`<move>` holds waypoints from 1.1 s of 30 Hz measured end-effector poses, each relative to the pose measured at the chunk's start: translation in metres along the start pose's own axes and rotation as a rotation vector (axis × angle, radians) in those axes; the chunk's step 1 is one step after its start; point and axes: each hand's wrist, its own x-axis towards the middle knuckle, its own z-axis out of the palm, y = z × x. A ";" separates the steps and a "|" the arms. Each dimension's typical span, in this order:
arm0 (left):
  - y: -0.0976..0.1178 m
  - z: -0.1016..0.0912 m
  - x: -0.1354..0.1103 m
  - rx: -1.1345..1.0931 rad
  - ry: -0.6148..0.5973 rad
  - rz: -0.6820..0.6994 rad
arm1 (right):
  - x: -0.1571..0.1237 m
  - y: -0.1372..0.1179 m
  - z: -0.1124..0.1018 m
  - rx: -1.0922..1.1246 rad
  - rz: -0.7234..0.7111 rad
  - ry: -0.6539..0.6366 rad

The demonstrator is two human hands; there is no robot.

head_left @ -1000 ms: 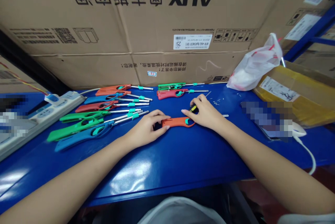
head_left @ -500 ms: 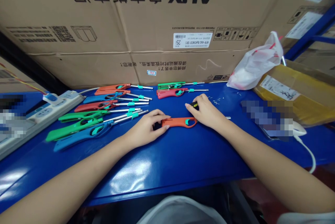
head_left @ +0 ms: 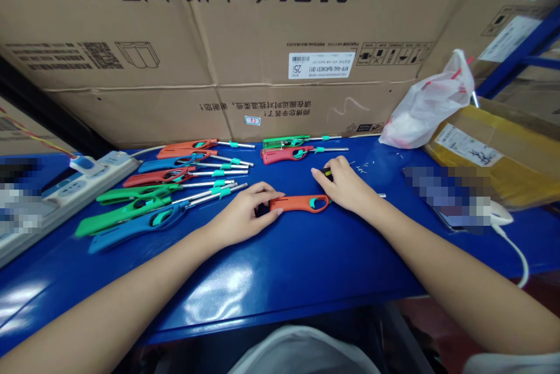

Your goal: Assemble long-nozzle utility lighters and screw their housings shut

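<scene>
An orange gas lighter lies flat on the blue table, its metal barrel pointing right. My left hand grips the butt of its handle between thumb and fingers. Above the barrel, my right hand is closed around a small black and yellow tool, mostly hidden by the fingers. The lighter's middle is covered by that hand; only the barrel tip shows beyond the wrist. Behind my hands lie a red lighter and a green lighter.
Several coloured lighters lie at left beside a white power strip. Small white scraps are scattered past my right hand. A plastic bag, a taped parcel and a phone occupy the right. A large carton stands behind.
Both hands keep nearly the same place on and over the orange lighter. The black and yellow tool shows less, with my right fingers slightly shifted; the view has tilted a little.
</scene>
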 end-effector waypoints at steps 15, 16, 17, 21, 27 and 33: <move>0.000 0.009 -0.003 -0.053 0.052 0.046 | -0.009 -0.034 -0.047 1.148 -0.024 -0.091; 0.001 0.011 -0.003 -0.065 0.051 0.045 | -0.011 -0.038 -0.053 1.187 -0.008 -0.117; 0.001 0.012 -0.003 -0.076 0.052 0.046 | -0.012 -0.042 -0.058 1.223 -0.003 -0.136; 0.005 0.015 -0.005 -0.126 0.116 0.027 | -0.007 -0.053 -0.068 1.345 0.011 -0.191; 0.015 0.014 -0.002 -0.534 0.312 -0.128 | 0.005 -0.064 -0.057 1.565 0.081 -0.288; 0.023 0.008 -0.001 -0.805 0.331 -0.219 | 0.002 -0.061 -0.038 1.668 0.155 -0.341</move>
